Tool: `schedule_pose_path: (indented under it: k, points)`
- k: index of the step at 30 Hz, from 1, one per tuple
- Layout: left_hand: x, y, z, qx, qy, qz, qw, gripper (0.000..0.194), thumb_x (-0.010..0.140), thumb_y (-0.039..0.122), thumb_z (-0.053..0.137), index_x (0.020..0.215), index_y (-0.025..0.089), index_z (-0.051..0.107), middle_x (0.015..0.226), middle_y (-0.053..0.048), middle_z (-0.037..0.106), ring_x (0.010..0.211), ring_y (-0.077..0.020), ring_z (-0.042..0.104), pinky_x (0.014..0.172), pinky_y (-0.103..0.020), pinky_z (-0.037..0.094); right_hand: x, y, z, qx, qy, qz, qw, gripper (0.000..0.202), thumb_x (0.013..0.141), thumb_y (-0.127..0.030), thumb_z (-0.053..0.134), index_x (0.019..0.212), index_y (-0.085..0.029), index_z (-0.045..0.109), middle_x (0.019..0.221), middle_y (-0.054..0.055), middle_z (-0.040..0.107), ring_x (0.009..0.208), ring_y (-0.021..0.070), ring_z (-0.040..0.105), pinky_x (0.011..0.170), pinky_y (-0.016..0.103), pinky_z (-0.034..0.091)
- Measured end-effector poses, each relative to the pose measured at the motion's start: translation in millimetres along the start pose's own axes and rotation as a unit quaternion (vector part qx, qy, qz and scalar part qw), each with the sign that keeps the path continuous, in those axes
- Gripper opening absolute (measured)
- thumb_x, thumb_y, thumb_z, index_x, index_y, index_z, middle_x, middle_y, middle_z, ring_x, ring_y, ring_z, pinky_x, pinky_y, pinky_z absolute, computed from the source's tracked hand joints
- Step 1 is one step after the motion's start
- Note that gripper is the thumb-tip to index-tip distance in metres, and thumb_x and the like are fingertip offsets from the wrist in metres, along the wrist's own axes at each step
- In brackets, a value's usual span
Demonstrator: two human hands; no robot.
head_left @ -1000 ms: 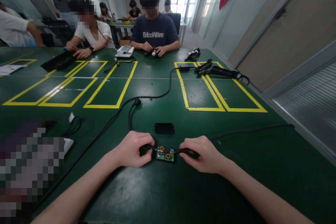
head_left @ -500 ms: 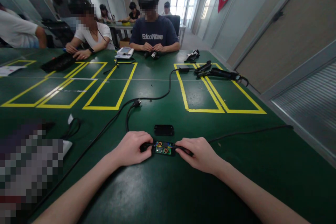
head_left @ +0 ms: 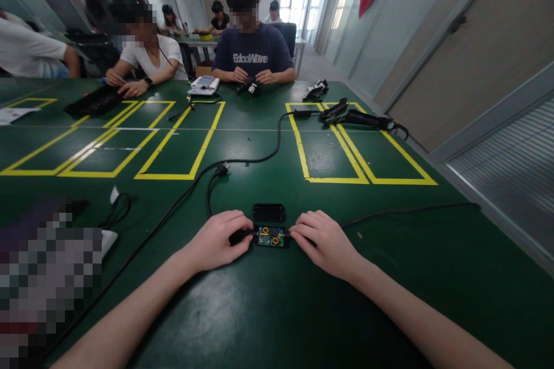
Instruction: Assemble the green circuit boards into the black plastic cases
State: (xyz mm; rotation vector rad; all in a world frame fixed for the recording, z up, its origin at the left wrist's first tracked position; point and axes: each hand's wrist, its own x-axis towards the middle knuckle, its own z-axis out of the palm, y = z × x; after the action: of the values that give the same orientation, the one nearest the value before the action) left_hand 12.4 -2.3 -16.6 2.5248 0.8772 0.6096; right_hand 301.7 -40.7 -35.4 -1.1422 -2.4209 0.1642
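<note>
A small green circuit board point(head_left: 270, 236) with copper-wound coils lies in a shallow black case in front of me. At its left end, my left hand point(head_left: 223, 240) is closed in a pinch on the black power cable point(head_left: 246, 233). My right hand point(head_left: 324, 242) has thumb and fingertips together at the other end, on the black cable that leads out there; the fingers mostly hide it. Just beyond the board rests a black rectangular case cover point(head_left: 269, 212), with its hollow side up. A plug point(head_left: 223, 169) lies past my left hand.
A long black cord point(head_left: 182, 203) winds across the green table point(head_left: 242, 317). Yellow tape outlines point(head_left: 337, 181) mark its surface. Black tool-like parts point(head_left: 363, 119) lie at the far right. Several people sit opposite, one handling a dark object point(head_left: 250, 86). A pixelated item point(head_left: 47, 277) is at left.
The board in its case sits slightly farther from me, closer to the cover. My right fingers have shifted, and the cable end that showed beneath them is now hidden.
</note>
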Motion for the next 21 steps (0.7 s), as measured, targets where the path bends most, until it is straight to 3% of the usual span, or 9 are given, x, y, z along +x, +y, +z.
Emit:
schedule_pose_path:
  k: [12,21]
  points:
    - [-0.7,-3.5,4.8,-0.034,0.004,0.037,0.999,0.018,0.1,0.019,0.055,0.106,0.018,0.071,0.098,-0.008,0.074,0.089,-0.0186,0.07,0.081,-0.03,0.057,0.4,0.1,2.8,0.071,0.048,0.019,0.996,0.017,0.104,-0.022,0.057,0.093,-0.019,0.069,0.087,0.006,0.072,0.079,0.0187,0.064,0.072,0.034,0.046]
    - [2.0,4.7,-0.7,-0.018,-0.039,0.019,0.999,0.022,0.102,0.018,0.049,0.095,0.019,0.069,0.1,-0.008,0.07,0.092,-0.0192,0.065,0.08,-0.03,0.056,1.3,5.4,-5.8,0.093,0.01,-0.064,0.994,0.012,0.099,-0.015,0.057,0.096,-0.02,0.068,0.096,0.007,0.073,0.086,0.0189,0.066,0.075,0.033,0.048]
